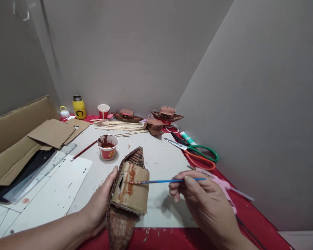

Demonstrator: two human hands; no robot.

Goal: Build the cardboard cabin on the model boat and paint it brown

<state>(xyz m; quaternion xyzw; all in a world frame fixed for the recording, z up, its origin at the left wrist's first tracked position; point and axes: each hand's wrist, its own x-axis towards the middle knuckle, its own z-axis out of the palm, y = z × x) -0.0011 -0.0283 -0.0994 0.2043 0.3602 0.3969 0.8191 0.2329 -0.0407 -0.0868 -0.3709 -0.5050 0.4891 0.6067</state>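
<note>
A cardboard model boat (pixel 143 194) lies tilted in front of me, its bow pointing away. Brown paint covers its lower deck, and a wet brown streak runs along the bare tan cabin roof. My left hand (pixel 101 201) grips the boat's left side, fingers hidden beneath it. Between thumb and fingers, my right hand (pixel 198 194) pinches a thin blue paintbrush (pixel 161 181), whose bristles touch the roof near the streak. Just beyond the boat stands a red paper cup (pixel 107 152) with brown paint inside.
Finished brown boats (pixel 127 115) and thin wooden sticks (pixel 114 125) lie at the back. Scissors (pixel 203 152) and a glue gun (pixel 221 182) lie right; cardboard (pixel 52 133), a ruler (pixel 44 173) and a pencil (pixel 83 151) lie left. A yellow bottle (pixel 79 108) stands behind.
</note>
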